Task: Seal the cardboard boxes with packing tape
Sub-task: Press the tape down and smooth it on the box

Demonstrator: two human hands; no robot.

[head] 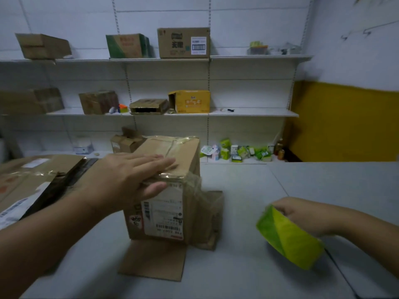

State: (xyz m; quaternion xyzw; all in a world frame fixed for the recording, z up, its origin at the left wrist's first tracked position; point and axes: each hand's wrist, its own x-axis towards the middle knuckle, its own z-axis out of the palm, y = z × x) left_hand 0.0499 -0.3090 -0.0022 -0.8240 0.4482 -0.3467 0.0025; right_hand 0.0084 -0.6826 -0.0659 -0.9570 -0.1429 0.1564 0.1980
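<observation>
The cardboard box (164, 212) stands upright in the middle of the grey table (280, 180), its near face bearing a white shipping label with barcodes. Clear tape shines across its top, and a loose, crumpled strip of it hangs down the right side. Two bottom flaps lie open on the table, one towards the near side and one to the right.

The left hand (129, 178) lies flat on the box top with its fingers straight and close together, the thumb pressing against the upper part of the near face. The right hand (302, 214) is well apart from the box, near and to the right, its fingers curled round a green-yellow tape roll (287, 236) held above the table.

Left of the box lies a larger taped carton (28, 175) with labels on it. Just behind the box, on the far side, sits a small brown box (127, 142) with raised flaps. Farther back, white wall shelves (248, 113) carry several cartons, among them a yellow box (192, 101). Small green cartons (244, 152) crowd the lowest shelf at the far right, beside a yellow wall panel (345, 121).
</observation>
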